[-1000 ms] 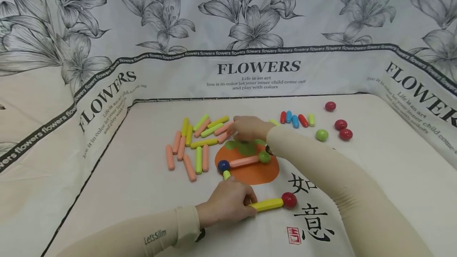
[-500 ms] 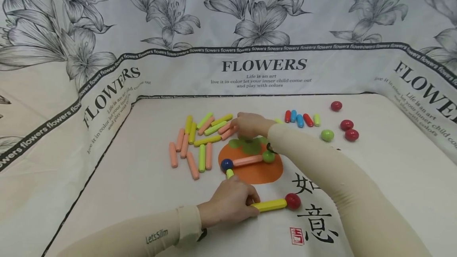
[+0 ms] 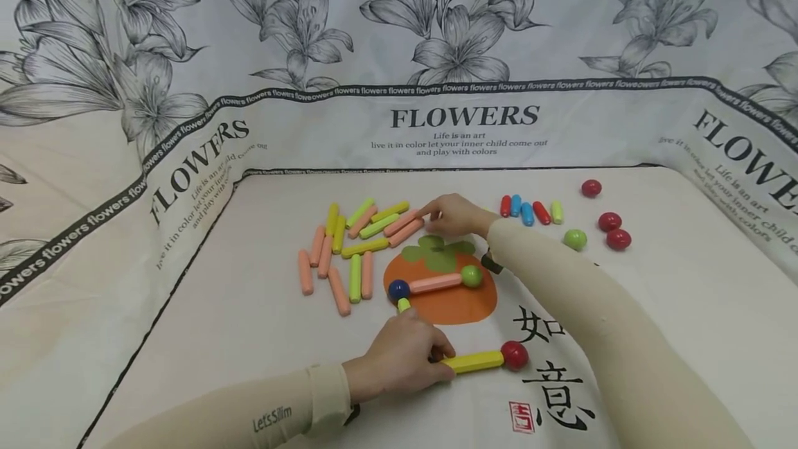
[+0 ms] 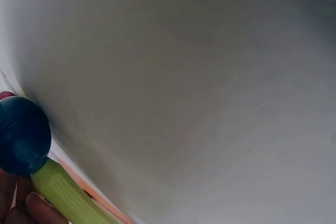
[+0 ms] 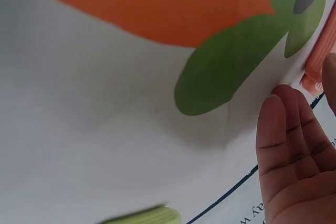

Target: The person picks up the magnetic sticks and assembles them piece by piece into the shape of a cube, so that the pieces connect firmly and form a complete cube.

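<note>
Several pink, yellow and light green sticks lie loose in a group left of centre in the head view. Over its right side reaches my right hand [image 3: 458, 215], its fingertips at the ends of two pink sticks [image 3: 406, 232]; in the right wrist view its fingers look nearly straight. Nearer, my left hand [image 3: 405, 355] grips a joined stick-and-ball piece, covering part of it. A yellow stick [image 3: 475, 362] with a red ball [image 3: 515, 355] sticks out rightward. Beyond the hand are a navy ball [image 3: 399, 289], a pink stick [image 3: 436, 283] and a green ball [image 3: 472, 276]. A light green stick [image 4: 68, 192] meets a blue ball [image 4: 23, 135].
Short red pegs [image 3: 542, 213] and blue pegs [image 3: 528, 214] lie at the back right with a light green one. Loose red balls [image 3: 609, 221] and a green ball [image 3: 575, 239] are farther right. An orange fruit print [image 3: 449, 307] marks the cloth.
My right hand has drawn slightly back to the right, uncovering more of the pink stick ends. The left hand keeps its grip; the head view has shifted a little.
</note>
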